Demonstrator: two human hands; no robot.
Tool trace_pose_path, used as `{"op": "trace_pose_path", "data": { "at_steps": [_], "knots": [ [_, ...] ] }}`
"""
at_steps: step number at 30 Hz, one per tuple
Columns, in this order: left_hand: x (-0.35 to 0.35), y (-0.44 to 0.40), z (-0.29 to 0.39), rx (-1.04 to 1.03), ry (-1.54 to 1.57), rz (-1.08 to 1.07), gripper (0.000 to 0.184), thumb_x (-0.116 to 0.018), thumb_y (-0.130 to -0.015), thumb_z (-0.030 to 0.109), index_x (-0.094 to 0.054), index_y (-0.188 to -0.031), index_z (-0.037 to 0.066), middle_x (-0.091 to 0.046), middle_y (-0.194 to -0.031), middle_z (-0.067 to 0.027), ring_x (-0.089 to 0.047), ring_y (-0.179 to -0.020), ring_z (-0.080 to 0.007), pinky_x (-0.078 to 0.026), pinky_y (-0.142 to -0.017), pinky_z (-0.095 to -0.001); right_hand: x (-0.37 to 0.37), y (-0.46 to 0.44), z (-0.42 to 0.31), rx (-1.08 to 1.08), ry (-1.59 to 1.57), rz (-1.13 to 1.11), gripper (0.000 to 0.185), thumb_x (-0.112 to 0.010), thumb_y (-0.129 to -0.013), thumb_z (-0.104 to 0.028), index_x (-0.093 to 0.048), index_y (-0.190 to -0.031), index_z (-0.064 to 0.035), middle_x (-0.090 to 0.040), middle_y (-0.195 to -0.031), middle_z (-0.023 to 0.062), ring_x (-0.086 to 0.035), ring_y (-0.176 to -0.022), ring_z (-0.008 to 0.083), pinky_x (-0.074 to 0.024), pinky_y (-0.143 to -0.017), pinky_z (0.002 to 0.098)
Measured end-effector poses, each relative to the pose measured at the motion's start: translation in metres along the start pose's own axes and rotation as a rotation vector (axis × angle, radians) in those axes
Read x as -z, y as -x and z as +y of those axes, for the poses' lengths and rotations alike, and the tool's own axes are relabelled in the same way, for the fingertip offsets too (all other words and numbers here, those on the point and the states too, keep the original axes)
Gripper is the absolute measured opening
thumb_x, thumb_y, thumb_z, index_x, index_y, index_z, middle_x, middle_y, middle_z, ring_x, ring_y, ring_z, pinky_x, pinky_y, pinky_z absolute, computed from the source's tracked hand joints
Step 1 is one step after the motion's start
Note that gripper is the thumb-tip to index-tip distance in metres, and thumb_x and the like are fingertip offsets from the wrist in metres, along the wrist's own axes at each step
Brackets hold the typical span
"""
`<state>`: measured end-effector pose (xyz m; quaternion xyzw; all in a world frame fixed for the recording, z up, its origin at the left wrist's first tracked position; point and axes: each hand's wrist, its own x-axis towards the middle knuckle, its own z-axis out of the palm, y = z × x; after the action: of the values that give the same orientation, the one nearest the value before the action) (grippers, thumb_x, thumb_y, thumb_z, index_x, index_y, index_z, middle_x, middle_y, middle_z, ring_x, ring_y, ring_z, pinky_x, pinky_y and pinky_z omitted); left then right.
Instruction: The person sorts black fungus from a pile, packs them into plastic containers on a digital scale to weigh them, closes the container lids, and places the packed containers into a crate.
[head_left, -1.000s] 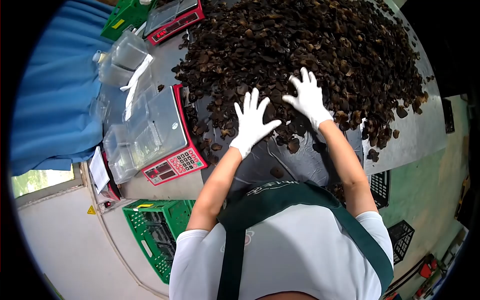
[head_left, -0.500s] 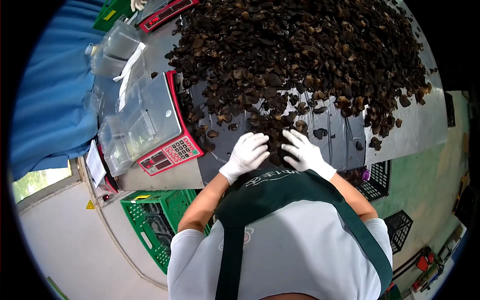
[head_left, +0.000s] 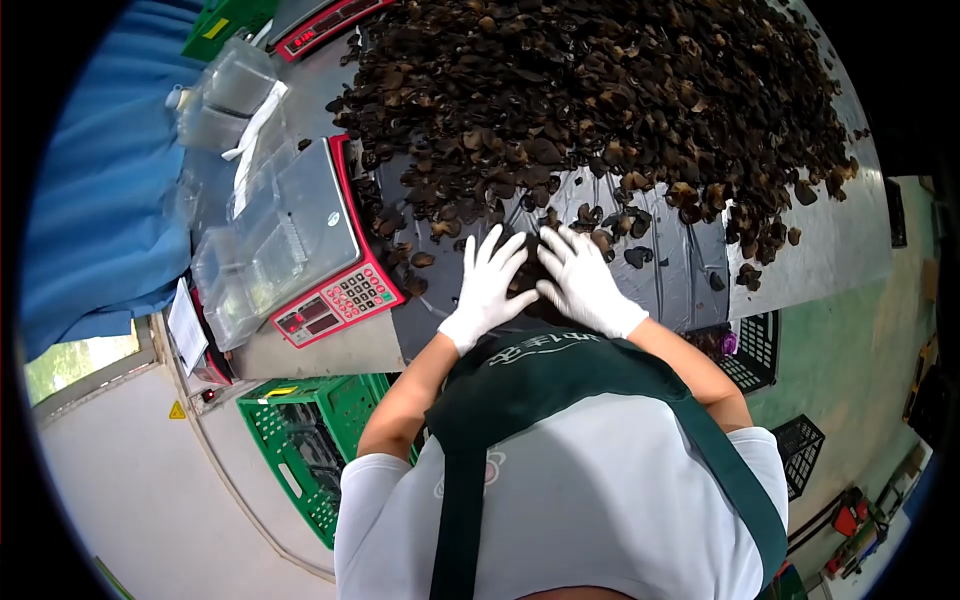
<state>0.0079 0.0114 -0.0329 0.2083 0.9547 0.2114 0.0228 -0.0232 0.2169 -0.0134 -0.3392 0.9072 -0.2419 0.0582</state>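
My left hand (head_left: 489,284), in a white glove, lies over the near part of the table with its fingers spread. My right hand (head_left: 584,280), gloved the same way, is beside it, fingers stretched forward and its thumb side close to the left thumb. Between and under the hands is a small cluster of dark wood ear mushrooms (head_left: 538,272), partly hidden by the gloves. Beyond the fingertips rises a large heap of wood ear mushrooms (head_left: 600,100). Several loose pieces lie on the dark plastic sheet (head_left: 690,270) to the right.
Left of my hands stands a red scale (head_left: 345,300) with clear plastic boxes (head_left: 265,240) on and beside it. A second scale (head_left: 325,35) is farther back. Below the table's left edge sits a green crate (head_left: 320,455); black crates (head_left: 757,350) are at the right.
Both hands have pushed forward, and their curled fingers are now straighter and more spread. The thumbs have come nearer each other. A white-gloved hand at the top left has gone from view.
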Motion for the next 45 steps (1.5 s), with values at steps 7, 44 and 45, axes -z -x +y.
{"op": "trace_pose_path", "data": {
  "at_steps": [7, 44, 45],
  "knots": [
    [0.009, 0.046, -0.011, -0.02, 0.101, -0.01, 0.085, -0.081, -0.066, 0.034, -0.042, -0.137, 0.007, -0.034, -0.147, -0.0168, -0.03, -0.137, -0.0377, -0.024, -0.111, -0.0487, 0.03, 0.025, 0.015, -0.065, -0.099, 0.265, 0.039, -0.071, -0.077, -0.021, -0.061, -0.112, -0.0068, -0.05, -0.132, 0.0147, -0.053, -0.113, 0.0319, -0.0463, -0.091, 0.0394],
    [0.004, -0.009, -0.006, 0.212, 0.318, 0.67, 0.017, -0.069, -0.073, -0.002, -0.065, -0.089, 0.002, -0.066, -0.089, -0.0101, -0.065, -0.078, -0.0214, -0.052, -0.072, -0.0275, 0.028, 0.066, 0.043, -0.576, -0.227, 0.378, 0.042, -0.073, -0.08, -0.015, -0.061, -0.12, -0.0105, -0.068, -0.108, 0.0085, -0.065, -0.071, 0.0167, -0.052, -0.068, 0.0266],
    [0.006, -0.012, -0.01, 0.293, 0.353, 0.698, 0.016, -0.068, -0.075, -0.002, -0.065, -0.09, 0.002, -0.067, -0.088, -0.0088, -0.065, -0.077, -0.0183, -0.051, -0.072, -0.026, 0.028, 0.065, 0.049, -0.539, -0.154, 0.43, 0.043, -0.073, -0.079, -0.015, -0.061, -0.12, -0.0105, -0.067, -0.11, 0.008, -0.065, -0.075, 0.0173, -0.0522, -0.07, 0.0269]
  ]
}}
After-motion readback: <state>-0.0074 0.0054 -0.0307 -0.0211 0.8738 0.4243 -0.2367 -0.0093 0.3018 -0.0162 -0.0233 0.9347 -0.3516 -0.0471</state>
